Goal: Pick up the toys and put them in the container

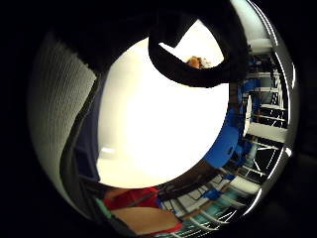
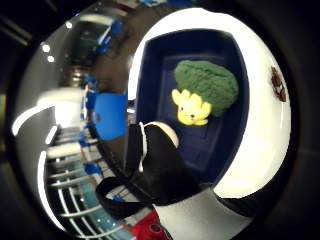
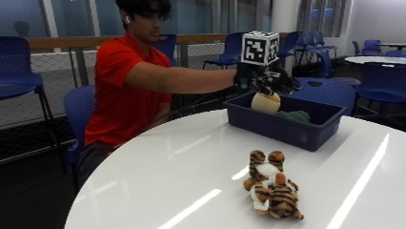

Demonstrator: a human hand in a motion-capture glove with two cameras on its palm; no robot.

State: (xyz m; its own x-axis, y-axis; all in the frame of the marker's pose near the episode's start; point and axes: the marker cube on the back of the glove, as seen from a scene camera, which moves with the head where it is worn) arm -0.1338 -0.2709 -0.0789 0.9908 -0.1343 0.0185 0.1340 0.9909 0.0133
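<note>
I see the gloved right hand (image 3: 265, 82) over the blue plastic container (image 3: 285, 125), its fingers spread apart above a pale rounded toy (image 3: 266, 102) just under them; I cannot tell whether they touch. A fuzzy green broccoli plush (image 2: 207, 90) lies in the rectangular bin. The striped tiger plush (image 3: 271, 190) lies on the glossy white round table (image 3: 165, 162), its long axis running toward the container.

The bin's (image 3: 279, 125) wall hides most of the green toy (image 3: 293, 115).

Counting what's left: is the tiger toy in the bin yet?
Out. The tiger toy lies on the white table, apart from the blue bin.
</note>
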